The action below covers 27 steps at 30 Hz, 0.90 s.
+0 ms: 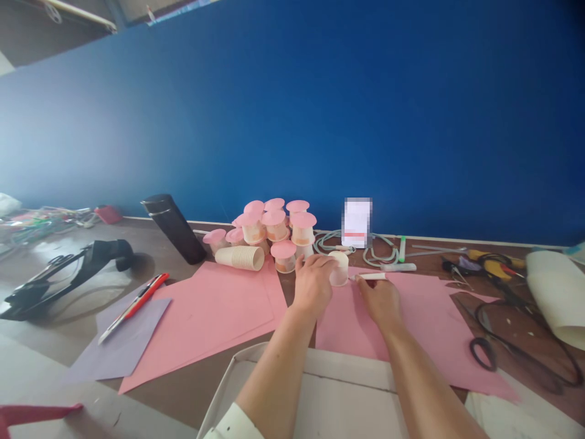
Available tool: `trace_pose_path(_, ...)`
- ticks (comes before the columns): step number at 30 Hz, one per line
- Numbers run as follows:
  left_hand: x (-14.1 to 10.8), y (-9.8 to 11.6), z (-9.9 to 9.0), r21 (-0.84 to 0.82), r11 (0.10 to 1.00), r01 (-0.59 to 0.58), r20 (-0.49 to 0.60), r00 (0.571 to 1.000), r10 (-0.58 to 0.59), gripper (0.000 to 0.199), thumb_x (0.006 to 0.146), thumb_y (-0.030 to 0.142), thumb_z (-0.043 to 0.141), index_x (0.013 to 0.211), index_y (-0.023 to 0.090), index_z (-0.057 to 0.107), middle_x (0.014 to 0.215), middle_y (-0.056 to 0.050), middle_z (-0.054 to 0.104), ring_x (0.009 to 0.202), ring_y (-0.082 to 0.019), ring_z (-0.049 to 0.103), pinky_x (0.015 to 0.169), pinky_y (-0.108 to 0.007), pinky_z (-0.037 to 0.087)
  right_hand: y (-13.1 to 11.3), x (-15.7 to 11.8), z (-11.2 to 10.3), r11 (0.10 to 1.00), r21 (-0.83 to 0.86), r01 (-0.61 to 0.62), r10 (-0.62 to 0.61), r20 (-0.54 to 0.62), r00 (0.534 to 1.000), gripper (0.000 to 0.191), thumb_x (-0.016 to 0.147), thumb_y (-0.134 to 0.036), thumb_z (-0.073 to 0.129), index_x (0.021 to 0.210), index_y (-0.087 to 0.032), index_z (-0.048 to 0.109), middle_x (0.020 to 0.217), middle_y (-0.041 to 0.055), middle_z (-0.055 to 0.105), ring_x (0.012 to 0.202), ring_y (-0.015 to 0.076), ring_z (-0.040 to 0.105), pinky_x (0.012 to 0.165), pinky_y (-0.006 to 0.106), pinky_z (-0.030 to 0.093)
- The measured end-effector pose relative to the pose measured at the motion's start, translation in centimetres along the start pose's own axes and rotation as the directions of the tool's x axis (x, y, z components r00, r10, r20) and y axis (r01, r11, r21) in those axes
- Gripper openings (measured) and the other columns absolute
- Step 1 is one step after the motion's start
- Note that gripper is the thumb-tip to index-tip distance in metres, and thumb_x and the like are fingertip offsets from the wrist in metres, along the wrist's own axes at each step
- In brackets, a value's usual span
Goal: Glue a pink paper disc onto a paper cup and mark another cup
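On the pink paper sheet [425, 329] stands a white paper cup [340, 268], and my left hand [314, 281] grips its left side with closed fingers. My right hand [380, 300] pinches a white pen [375, 277], whose tip points left at the foot of the cup. Whether the tip touches the paper is too small to tell. Beside my left hand are several paper cups topped with pink paper discs [274, 217], some stacked on others. A nested row of plain paper cups [240, 257] lies on its side left of them.
Pink sheets [205, 311], a purple sheet [141, 341] and a red cutter knife [134, 305] lie left. Near me is a white cardboard box [347, 396]. Cables [512, 341], scissors [483, 353] and a white roll [555, 296] are right. A blue partition [292, 110] bounds the back.
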<state>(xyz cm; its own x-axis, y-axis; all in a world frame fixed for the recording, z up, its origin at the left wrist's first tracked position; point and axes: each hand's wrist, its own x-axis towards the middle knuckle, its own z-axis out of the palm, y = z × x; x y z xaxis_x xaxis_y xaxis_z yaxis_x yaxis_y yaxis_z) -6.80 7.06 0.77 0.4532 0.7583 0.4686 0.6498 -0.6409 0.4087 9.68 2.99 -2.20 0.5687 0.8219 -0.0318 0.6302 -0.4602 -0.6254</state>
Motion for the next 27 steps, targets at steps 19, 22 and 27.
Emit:
trace_pose_path(19,0.0,0.0,0.0,0.012,1.0,-0.011,-0.002,1.0,0.011,0.043,0.082,0.01,0.041,0.115,0.028,0.063,0.122,-0.001,0.065,0.116,-0.02,0.051,0.108,-0.047,0.021,-0.6,0.7,0.1,1.0,-0.018,-0.005,0.005,-0.007,1.0,0.042,0.084,-0.047,0.046,0.092,-0.014,0.071,0.09,0.016,0.07,0.085,0.0259,0.065,0.069,0.032,0.044)
trace_pose_path(22,0.0,-0.1,0.0,0.011,1.0,-0.015,-0.001,1.0,0.015,0.043,0.082,0.009,0.041,0.114,0.028,0.063,0.122,-0.001,0.065,0.116,-0.02,0.051,0.108,-0.047,0.021,-0.8,1.0,0.0,1.0,-0.004,0.002,-0.002,-0.005,1.0,0.043,0.084,-0.048,0.046,0.093,-0.014,0.071,0.089,0.0155,0.07,0.086,0.0254,0.065,0.069,0.031,0.044)
trace_pose_path(27,0.1,0.0,-0.1,0.001,1.0,0.0,0.013,1.0,0.0,0.044,0.081,0.009,0.041,0.114,0.028,0.063,0.122,0.0,0.065,0.117,-0.02,0.051,0.107,-0.047,0.021,-1.2,1.8,-0.1,0.999,0.028,0.027,-0.028,0.02,0.999,0.039,0.082,-0.046,0.048,0.088,-0.016,0.072,0.087,0.0137,0.07,0.084,0.0255,0.064,0.068,0.031,0.042)
